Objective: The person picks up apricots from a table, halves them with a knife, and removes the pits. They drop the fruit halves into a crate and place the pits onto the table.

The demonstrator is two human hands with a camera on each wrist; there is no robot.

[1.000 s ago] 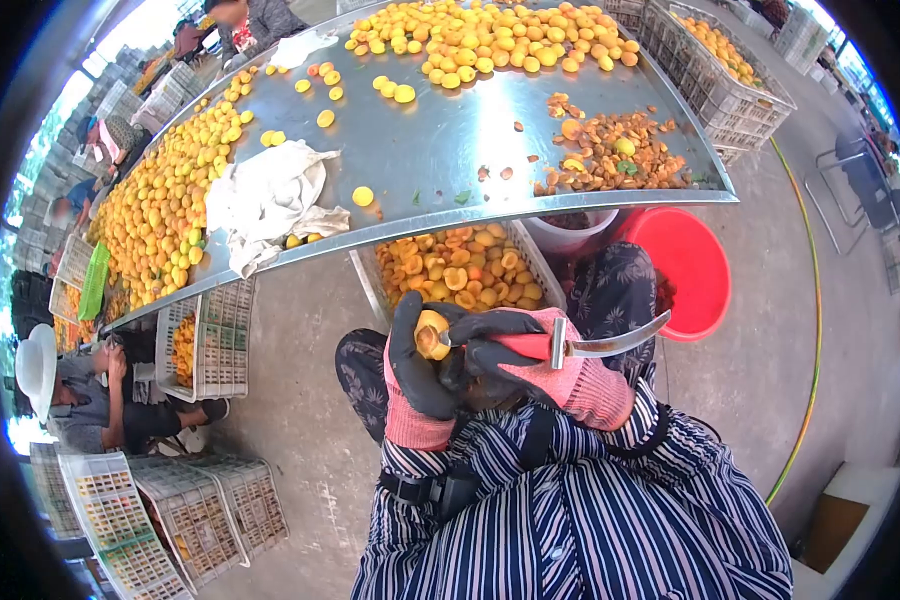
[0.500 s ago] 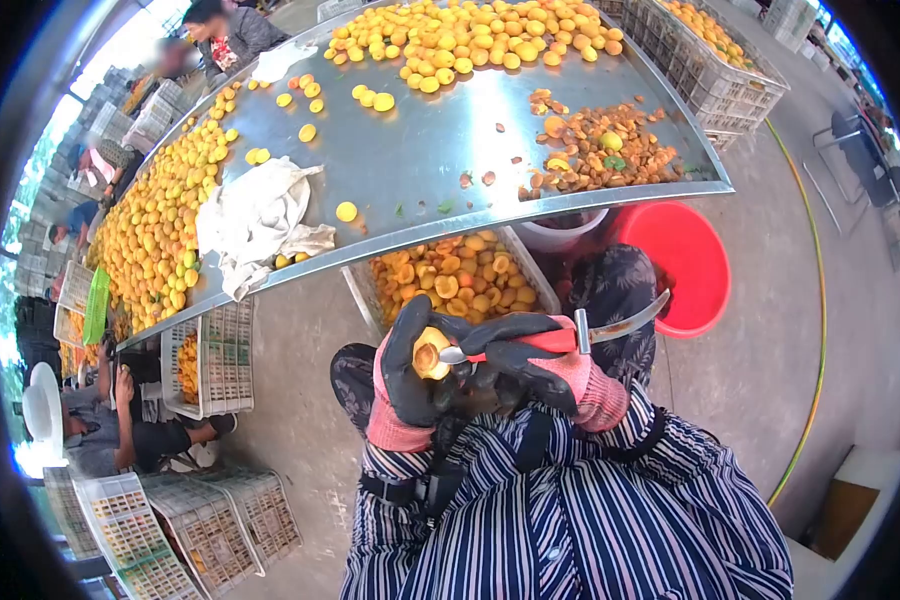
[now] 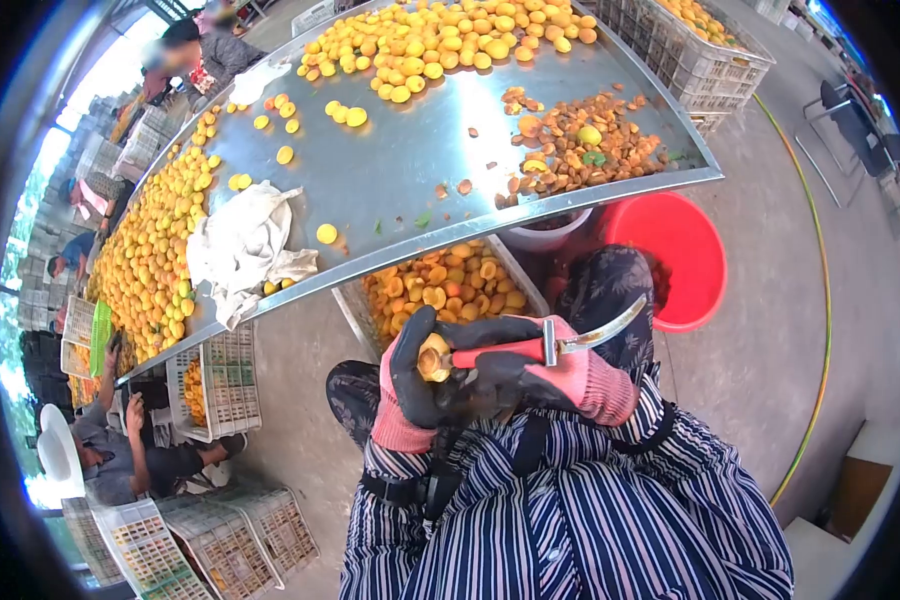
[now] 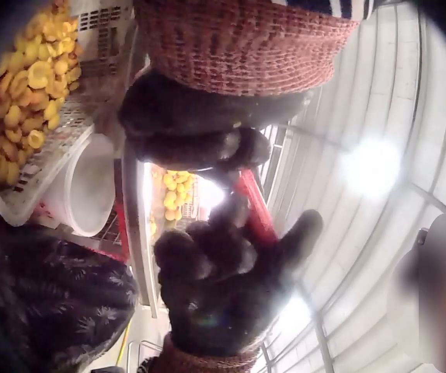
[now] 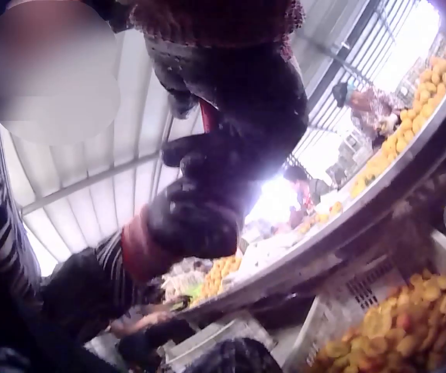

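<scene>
My left hand (image 3: pixel 407 378), in a black-coated glove with a pink cuff, holds a cut apricot (image 3: pixel 434 358) whose brown, hollow-looking cut face shows in the head view. In my right hand (image 3: pixel 560 378), gloved alike, is the red handle (image 3: pixel 505 354) of a pitting knife with a curved metal blade (image 3: pixel 610 328) pointing right. Its other end reaches the apricot's edge. Both hands are together above my lap. The left wrist view shows the red handle (image 4: pixel 256 208) between dark gloved fingers; the apricot is hidden there.
Ahead stands a metal table (image 3: pixel 390 170) with whole apricots (image 3: pixel 410 55), a white cloth (image 3: pixel 242 250) and a heap of pits (image 3: pixel 610 150). Under its edge sit a crate (image 3: pixel 522 262) of apricot halves and a white bucket (image 3: pixel 555 236). A red tub (image 3: pixel 700 265) stands right.
The apricot's cut face has turned more into view. The tool's silver tip, visible beside it half a second ago, is now hidden at the fruit. The head view has shifted slightly.
</scene>
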